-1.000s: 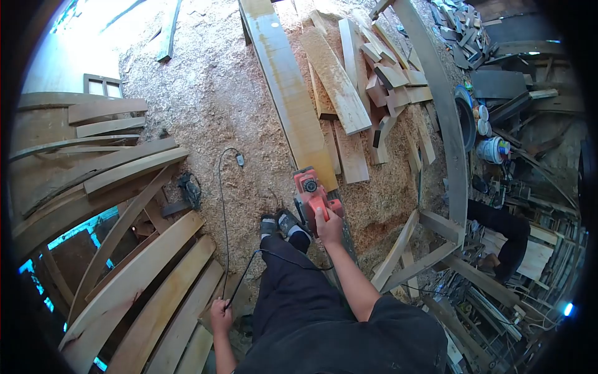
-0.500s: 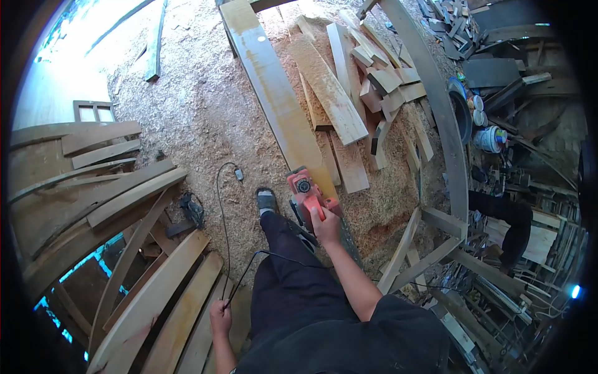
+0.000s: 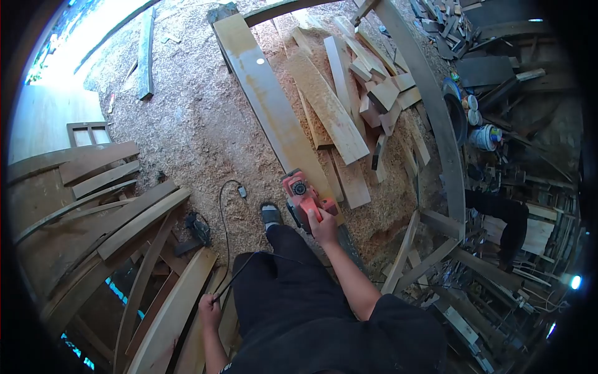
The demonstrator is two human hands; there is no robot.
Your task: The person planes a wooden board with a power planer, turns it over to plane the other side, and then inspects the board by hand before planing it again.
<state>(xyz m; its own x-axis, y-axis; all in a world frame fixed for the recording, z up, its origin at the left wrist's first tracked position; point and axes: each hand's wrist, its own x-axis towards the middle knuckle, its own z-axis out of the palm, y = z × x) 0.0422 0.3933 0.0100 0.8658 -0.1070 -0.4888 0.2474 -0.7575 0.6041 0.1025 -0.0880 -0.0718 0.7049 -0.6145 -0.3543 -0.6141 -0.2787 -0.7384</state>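
Observation:
My right hand [image 3: 323, 227] is wrapped round the handle of a red power planer [image 3: 304, 191]. The planer rests on the near end of a long wooden board [image 3: 274, 112], which runs away from me towards the top of the view. Down at the left, my left hand [image 3: 210, 310] grips a black power cord [image 3: 232, 280]. The cord passes over my thigh, and another stretch with a small grey connector [image 3: 242, 191] lies on the ground.
Loose planks [image 3: 330, 106] and short blocks [image 3: 385, 93] lie right of the board. A wooden frame [image 3: 451, 181] stands beyond them. Curved timbers [image 3: 144, 219] are stacked at left. A tyre and buckets [image 3: 484, 138] sit at right. Shavings cover the ground.
The view has shifted slightly. The planer remains at the board's near end in my right hand. My left hand with the cord has moved a little to the left.

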